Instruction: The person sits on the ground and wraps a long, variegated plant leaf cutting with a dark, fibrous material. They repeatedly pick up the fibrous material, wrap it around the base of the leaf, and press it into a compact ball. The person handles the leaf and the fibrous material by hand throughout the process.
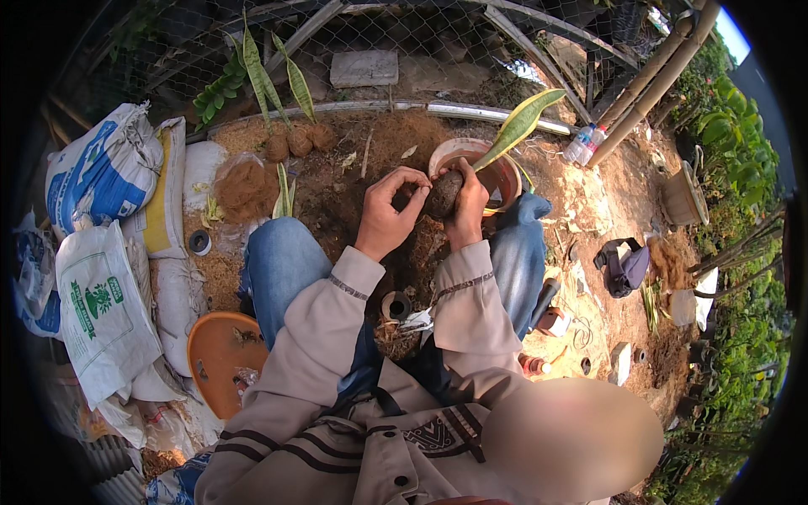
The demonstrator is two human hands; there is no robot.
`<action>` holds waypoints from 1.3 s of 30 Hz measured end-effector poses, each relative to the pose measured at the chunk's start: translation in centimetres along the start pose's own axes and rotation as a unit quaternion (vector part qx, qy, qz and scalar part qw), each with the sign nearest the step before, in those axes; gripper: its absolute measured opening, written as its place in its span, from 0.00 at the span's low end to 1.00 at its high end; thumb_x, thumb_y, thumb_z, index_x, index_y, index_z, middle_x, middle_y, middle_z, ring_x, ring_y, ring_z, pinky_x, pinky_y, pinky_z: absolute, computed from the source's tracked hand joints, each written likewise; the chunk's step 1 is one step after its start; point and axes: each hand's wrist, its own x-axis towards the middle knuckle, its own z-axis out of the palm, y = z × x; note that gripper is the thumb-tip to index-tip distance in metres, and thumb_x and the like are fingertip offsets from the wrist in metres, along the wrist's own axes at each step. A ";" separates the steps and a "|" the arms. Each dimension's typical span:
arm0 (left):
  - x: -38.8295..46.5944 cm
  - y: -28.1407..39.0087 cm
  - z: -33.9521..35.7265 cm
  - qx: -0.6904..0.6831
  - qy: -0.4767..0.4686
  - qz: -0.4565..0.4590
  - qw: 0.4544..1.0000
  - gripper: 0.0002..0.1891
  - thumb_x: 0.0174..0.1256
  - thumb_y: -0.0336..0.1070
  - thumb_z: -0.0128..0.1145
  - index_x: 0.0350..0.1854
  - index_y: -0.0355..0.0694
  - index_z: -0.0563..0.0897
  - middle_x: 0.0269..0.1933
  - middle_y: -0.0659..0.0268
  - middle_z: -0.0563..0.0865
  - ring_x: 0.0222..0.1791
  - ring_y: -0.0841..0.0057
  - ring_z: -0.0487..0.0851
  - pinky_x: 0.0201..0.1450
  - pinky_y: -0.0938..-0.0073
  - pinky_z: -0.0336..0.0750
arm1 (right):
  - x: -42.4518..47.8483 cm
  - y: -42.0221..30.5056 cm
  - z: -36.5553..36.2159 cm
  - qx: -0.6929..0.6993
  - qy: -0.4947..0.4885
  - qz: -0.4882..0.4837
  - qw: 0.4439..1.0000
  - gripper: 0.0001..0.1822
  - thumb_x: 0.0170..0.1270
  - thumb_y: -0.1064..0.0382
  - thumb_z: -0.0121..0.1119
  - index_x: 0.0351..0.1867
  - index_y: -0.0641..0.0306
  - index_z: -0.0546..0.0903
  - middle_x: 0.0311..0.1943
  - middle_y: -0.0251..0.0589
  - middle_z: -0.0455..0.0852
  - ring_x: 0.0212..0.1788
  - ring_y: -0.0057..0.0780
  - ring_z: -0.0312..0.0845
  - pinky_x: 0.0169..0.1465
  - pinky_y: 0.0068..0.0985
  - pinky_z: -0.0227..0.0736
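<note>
My right hand (468, 197) grips a dark, round soil ball (444, 194) from its right side. A yellow-edged snake plant leaf (521, 129) slants up to the right behind that hand; its base is hidden. Just left of the ball is my left hand (392, 211), thumb and forefinger pinched close together near its surface. Whether a thin thread lies in that pinch is too small to tell. Behind the ball stands a round pot (508, 196) with a pale, dirty rim, partly covered by my right hand.
Several fibre-covered balls (300, 141) with upright leaves sit at the back left. Brown fibre (243, 189) lies nearer, beside stacked sacks (104, 170). An orange basin (214, 353) is at my left. Water bottles (584, 145) stand by a bamboo pole (656, 82); a tape roll (396, 307) lies between my legs.
</note>
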 end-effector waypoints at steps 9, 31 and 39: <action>2.9 1.3 -3.4 -0.014 0.071 0.016 0.997 0.05 0.64 0.22 0.64 0.41 0.33 0.86 0.43 0.67 0.88 0.41 0.82 0.85 0.40 0.80 0.77 | -0.5 -0.2 0.4 0.012 0.011 0.007 1.000 0.12 0.74 0.62 0.60 0.44 0.72 0.79 0.31 0.49 0.86 0.31 0.37 0.85 0.38 0.34 0.84; 4.4 -1.6 0.8 -0.121 -0.084 -0.188 0.971 0.18 0.82 0.43 0.54 0.62 0.35 0.82 0.61 0.60 0.83 0.57 0.72 0.84 0.58 0.68 0.78 | -0.5 0.4 -0.3 0.067 -0.040 0.042 0.996 0.14 0.77 0.57 0.57 0.44 0.69 0.80 0.35 0.45 0.87 0.36 0.34 0.85 0.43 0.31 0.82; 1.5 -1.3 3.9 -0.074 0.088 -0.018 0.993 0.16 0.72 0.36 0.63 0.56 0.32 0.82 0.56 0.55 0.84 0.56 0.62 0.84 0.59 0.67 0.76 | -1.7 1.2 0.3 0.077 -0.114 0.052 0.989 0.15 0.78 0.57 0.55 0.52 0.67 0.82 0.39 0.38 0.85 0.41 0.27 0.84 0.49 0.27 0.81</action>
